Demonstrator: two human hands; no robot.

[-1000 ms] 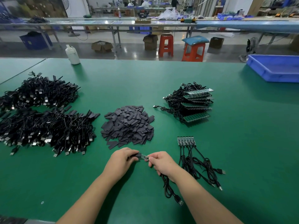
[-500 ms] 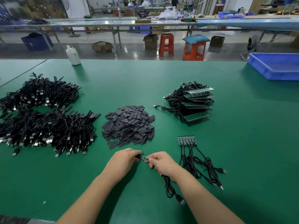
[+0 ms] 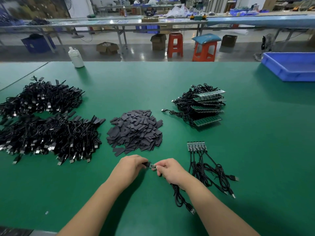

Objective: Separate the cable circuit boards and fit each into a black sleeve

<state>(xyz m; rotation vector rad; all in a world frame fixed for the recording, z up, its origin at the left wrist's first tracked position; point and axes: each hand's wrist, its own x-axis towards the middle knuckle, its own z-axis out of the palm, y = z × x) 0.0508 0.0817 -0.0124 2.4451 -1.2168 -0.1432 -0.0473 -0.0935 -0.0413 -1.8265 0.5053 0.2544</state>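
Near the front edge of the worktop (image 3: 238,167), my left hand (image 3: 130,167) pinches a sleeve (image 3: 145,164) and my right hand (image 3: 170,170) pinches the board (image 3: 152,166) where its cable (image 3: 179,196) joins. The board lies between my hands, long axis running left to right, free end pointing left into the sleeve's mouth. If I push at a slant, I expect a corner to catch on the sleeve's rim and buckle it, or the cable joint to be strained.

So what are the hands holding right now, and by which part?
The left hand grips a black sleeve by its end; the right hand pinches a small circuit board at its cable end, with the cable trailing under the wrist.
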